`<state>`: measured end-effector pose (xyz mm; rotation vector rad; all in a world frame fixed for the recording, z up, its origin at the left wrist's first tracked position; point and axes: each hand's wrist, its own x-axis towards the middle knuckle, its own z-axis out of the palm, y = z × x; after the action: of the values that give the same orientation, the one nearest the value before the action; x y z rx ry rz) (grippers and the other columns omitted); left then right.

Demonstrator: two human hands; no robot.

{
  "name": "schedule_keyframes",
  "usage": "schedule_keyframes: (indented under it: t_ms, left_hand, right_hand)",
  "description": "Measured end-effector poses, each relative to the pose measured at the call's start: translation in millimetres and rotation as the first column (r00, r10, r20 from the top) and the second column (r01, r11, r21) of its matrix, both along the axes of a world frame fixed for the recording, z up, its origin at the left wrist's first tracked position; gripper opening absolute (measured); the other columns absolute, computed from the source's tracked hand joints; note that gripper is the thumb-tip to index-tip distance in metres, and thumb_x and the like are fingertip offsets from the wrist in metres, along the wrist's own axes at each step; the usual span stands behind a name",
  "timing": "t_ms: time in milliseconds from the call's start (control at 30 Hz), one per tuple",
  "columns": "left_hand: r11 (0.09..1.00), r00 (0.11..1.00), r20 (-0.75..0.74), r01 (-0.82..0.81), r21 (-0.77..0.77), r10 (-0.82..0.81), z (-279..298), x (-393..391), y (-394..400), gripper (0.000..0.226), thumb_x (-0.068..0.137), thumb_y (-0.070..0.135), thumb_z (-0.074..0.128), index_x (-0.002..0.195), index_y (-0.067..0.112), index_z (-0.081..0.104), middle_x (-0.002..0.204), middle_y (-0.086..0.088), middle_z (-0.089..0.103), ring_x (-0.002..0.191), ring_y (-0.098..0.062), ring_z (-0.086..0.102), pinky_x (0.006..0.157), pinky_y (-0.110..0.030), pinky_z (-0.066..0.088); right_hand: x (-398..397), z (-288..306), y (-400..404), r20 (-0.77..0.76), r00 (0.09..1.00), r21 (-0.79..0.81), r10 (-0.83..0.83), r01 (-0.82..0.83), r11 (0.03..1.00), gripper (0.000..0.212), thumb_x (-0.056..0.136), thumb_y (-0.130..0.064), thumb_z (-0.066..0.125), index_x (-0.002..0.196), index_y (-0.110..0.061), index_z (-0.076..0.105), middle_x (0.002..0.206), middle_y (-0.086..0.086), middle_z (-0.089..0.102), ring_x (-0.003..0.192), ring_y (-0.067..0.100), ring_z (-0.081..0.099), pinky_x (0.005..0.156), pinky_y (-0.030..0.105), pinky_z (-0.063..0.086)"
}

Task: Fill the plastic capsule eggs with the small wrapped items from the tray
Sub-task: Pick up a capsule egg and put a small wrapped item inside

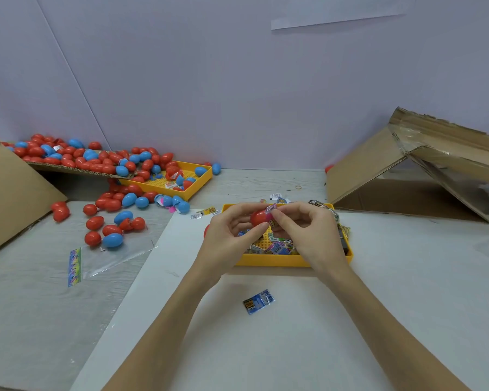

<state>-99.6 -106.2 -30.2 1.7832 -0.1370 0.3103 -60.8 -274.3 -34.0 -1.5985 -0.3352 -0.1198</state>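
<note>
Meanwhile near yellow tray (268, 261) holds wrapped packets (277, 246); far tray (199, 185) eggs (146, 173).

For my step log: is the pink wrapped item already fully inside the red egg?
No. The pink wrapped item sticks out of the red egg, pinched by the right hand.

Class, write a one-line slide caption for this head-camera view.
Left hand holds a red egg while right hand pushes in a pink wrapped item over the yellow tray.
</note>
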Motion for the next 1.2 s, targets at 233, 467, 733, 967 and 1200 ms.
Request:
schedule_keyframes:
  t_ms: [233,467,733,967,1200]
  left_hand:
    - [0.998,0.998,0.035,-0.055,-0.034,0.056,1.9,0.2,1.2,0.032,0.094,0.021,0.072,0.125,0.025,0.070,0.114,0.007,0.073,0.107,-0.009,0.069,0.083,-0.019,0.057]
    - [0.998,0.997,0.042,-0.061,-0.019,0.062,2.5,0.3,0.5,0.038,0.092,0.023,0.074,0.128,0.026,0.065,0.115,0.010,0.073,0.108,-0.006,0.068,0.087,-0.019,0.056]
    - [0.994,0.989,0.111,-0.099,0.046,0.093,2.6,0.3,1.8,0.038,0.090,0.019,0.076,0.126,0.023,0.065,0.115,0.009,0.072,0.108,-0.007,0.068,0.087,-0.017,0.055]
    - [0.976,0.974,0.208,-0.128,0.176,0.090,1.2,0.6,1.6,0.038,0.089,0.012,0.077,0.125,0.019,0.066,0.119,0.007,0.070,0.113,-0.010,0.066,0.093,-0.026,0.057]
    - [0.968,0.967,0.243,-0.129,0.217,0.074,1.1,-0.4,0.0,0.041,0.089,0.012,0.077,0.127,0.015,0.065,0.121,0.004,0.069,0.115,-0.016,0.065,0.098,-0.032,0.057]
  right_hand:
    - [1.4,-1.1,-0.3,-0.160,0.987,0.103,-0.029,0.046,0.994,0.012,0.097,-0.020,0.069,0.097,-0.010,0.076,0.082,0.008,0.077,0.076,0.019,0.076,0.071,0.028,0.063]
    - [1.1,-1.7,0.6,-0.142,0.989,0.021,-0.041,0.045,0.999,0.016,0.098,-0.024,0.067,0.095,-0.010,0.075,0.080,0.009,0.076,0.077,0.022,0.075,0.069,0.031,0.064]
    - [-0.7,-0.6,0.7,-0.102,0.995,-0.020,-0.024,0.022,1.000,0.016,0.097,-0.025,0.069,0.096,-0.010,0.076,0.078,0.006,0.077,0.076,0.020,0.076,0.070,0.033,0.064]
    - [-4.4,2.2,1.1,-0.143,0.989,0.048,0.024,-0.017,0.999,0.013,0.093,-0.020,0.074,0.100,-0.010,0.076,0.081,0.005,0.078,0.078,0.020,0.077,0.074,0.029,0.063]
    - [-7.2,4.9,3.6,-0.235,0.970,0.201,0.064,-0.016,0.979,0.016,0.091,-0.013,0.075,0.107,-0.009,0.076,0.094,0.007,0.079,0.089,0.019,0.077,0.078,0.025,0.062]
